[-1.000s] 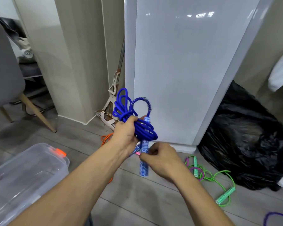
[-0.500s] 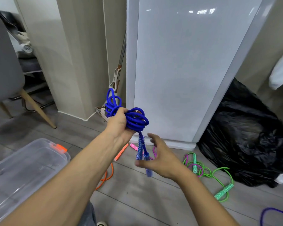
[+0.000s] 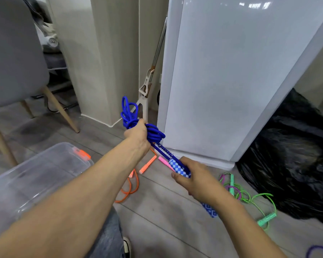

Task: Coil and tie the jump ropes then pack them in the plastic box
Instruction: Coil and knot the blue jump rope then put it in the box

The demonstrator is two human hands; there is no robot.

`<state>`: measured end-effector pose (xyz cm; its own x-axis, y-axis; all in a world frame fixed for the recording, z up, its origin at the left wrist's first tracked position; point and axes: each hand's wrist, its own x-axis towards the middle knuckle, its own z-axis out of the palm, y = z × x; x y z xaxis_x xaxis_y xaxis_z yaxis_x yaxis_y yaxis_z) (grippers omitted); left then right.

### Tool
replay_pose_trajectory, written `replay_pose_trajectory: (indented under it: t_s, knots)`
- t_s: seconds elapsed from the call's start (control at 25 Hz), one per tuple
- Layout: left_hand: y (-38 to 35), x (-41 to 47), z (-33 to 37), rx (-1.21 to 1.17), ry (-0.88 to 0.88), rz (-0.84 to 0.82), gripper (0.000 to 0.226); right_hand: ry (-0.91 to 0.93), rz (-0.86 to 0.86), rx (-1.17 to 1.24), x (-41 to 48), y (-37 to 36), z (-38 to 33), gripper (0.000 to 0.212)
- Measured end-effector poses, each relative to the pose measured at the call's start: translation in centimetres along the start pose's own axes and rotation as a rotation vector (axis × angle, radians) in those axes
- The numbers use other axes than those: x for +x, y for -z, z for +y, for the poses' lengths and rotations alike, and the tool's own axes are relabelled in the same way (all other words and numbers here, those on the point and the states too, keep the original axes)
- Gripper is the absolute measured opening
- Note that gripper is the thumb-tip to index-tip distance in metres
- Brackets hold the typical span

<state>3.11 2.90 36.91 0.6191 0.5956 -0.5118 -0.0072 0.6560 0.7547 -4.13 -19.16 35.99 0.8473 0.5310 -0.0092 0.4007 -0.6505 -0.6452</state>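
1. Gripping the coiled blue jump rope [image 3: 155, 135], your left hand [image 3: 138, 135] holds the bundle in the air above the floor [image 3: 166, 220], in front of the white cabinet [image 3: 222, 81]. The fingers are curled tight round the middle of the bundle; loose loops stand out above the fist and to its right.
2. Observe the short straight run of rope that leads down and to the right from the bundle to a blue checkered handle [image 3: 177, 167].
3. Your right hand [image 3: 198, 180] holds that handle. The fingers are curled round its lower end, and its upper end shows beyond them.
4. A second blue handle [image 3: 210, 211] shows just below your right forearm. You cannot tell whether it hangs free or lies on the floor.
5. Locate the clear plastic box [image 3: 35, 175] on the floor at your lower left, partly under your left forearm. It carries an orange latch [image 3: 81, 153]. The blue jump rope is outside the box and apart from it.
6. Other ropes lie loose on the floor:
   - an orange jump rope [image 3: 132, 185] between the box and your right hand;
   - a pink handle [image 3: 163, 161] just beside the held handle;
   - a green jump rope [image 3: 257, 202] at the right, near the black bag [image 3: 291, 164].
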Motion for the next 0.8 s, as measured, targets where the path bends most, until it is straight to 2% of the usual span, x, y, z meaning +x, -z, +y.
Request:
replay_pose_trajectory:
  t_s: [0.08, 0.2, 0.32, 0.4, 0.52, 0.64, 0.72, 0.8]
  knots:
    - [1.0, 2.9, -0.5, 0.040, -0.008, 0.043, 0.009, 0.059, -0.009, -0.149, -0.3, 0.4, 0.5, 0.015]
    - [2.5, 3.3, -0.6, 0.039, -0.007, 0.100, 0.036, 0.076, -0.044, -0.227, -0.7, 0.4, 0.6, 0.015]
    - [2.7, 0.8, -0.1, 0.005, -0.119, 0.143, 0.019, 0.010, -0.041, -0.244, -1.2, 0.5, 1.1, 0.021]
    - [2.6, 0.4, 0.1, 0.029, -0.221, 0.103, 0.009, -0.101, -0.029, -0.340, -1.4, 1.5, 1.8, 0.034]
    - [2.5, 0.2, 0.1, 0.194, -0.330, -0.022, 0.016, -0.273, 0.033, -0.580, -1.5, 3.1, 2.7, 0.042]
    - [2.2, -1.0, -0.5, 0.549, -0.495, -0.187, 0.013, -0.390, 0.057, -0.635, -1.6, 3.6, 3.2, 0.036]
    - [2.0, -2.1, -1.3, 0.779, -0.571, -0.404, 0.028, -0.383, 0.087, -0.681, -1.4, 3.7, 3.5, 0.031]
    - [1.7, -3.3, -2.3, 1.013, -0.619, -0.602, 0.040, -0.244, 0.163, -0.792, -0.9, 3.3, 3.5, 0.025]
